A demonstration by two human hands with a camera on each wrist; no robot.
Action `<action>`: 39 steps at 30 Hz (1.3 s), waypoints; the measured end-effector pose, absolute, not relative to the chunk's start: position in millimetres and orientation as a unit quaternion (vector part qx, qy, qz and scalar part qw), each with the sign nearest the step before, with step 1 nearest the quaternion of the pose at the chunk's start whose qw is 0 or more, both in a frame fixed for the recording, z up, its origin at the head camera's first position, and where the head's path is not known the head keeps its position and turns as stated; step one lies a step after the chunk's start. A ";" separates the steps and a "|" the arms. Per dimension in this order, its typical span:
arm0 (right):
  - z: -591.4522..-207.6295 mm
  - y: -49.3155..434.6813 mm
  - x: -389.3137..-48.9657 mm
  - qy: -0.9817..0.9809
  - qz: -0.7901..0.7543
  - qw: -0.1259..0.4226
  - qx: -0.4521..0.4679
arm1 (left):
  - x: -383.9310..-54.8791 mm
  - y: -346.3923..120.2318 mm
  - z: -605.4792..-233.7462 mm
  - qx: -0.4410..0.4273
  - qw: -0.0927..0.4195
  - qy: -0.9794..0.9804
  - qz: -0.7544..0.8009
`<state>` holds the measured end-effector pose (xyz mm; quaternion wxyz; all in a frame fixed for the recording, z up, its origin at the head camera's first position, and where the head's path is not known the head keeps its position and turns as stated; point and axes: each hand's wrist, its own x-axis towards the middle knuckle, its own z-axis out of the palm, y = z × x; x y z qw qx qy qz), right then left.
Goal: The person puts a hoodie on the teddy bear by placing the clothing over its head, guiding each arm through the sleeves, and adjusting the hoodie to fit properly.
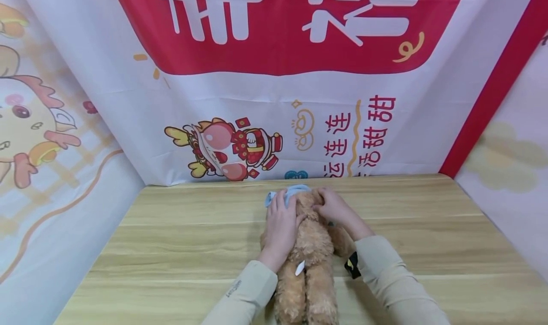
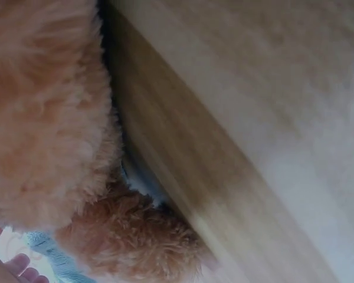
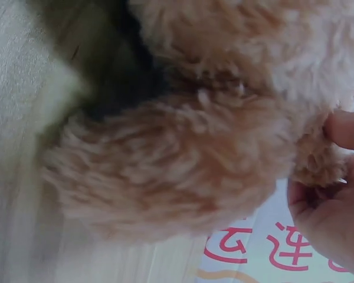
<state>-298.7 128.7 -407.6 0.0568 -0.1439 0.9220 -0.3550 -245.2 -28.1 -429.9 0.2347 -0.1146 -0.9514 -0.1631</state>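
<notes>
Brown plush toy (image 1: 314, 239) lies lengthwise on the tabletop (image 1: 184, 239), lower middle of the frame, legs toward the bottom edge; it looks back-up, though the face is hidden. White tag (image 1: 300, 268) stands out near the top of the legs. At the toy's far end, a light blue cloth (image 1: 297, 189) sits close against the fur; whether it is fastened or merely tucked, I can't tell. Left hand (image 1: 282, 227) rests over the toy's left flank, fingers reaching forward onto the cloth; tips partly out of sight, so I can't tell whether they grip it or only press. Right hand (image 1: 336, 208) pinches a small furry tuft (image 3: 318, 159) at the far end, thumb and fingers closed about it. My worry: soft pile hides edges, so the right fingers may have only fur and could slip off. If the left fingers really are just pressing, the cloth might ride up or bunch when the toy is pulled. Uneven tugging could also roll the body, as nothing visible braces the legs. Right sleeve (image 1: 391, 272) crosses above the toy's arm (image 1: 341, 241) and might catch it. Beyond, the printed hanging (image 1: 274, 125) meets the tabletop's far edge; a hard push forward could crumple the cloth against it.
</notes>
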 end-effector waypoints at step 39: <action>-414.5 134.4 -261.2 0.874 -0.429 -0.097 -0.208 | -250.3 -35.4 -434.2 -0.157 0.240 -0.942 -0.174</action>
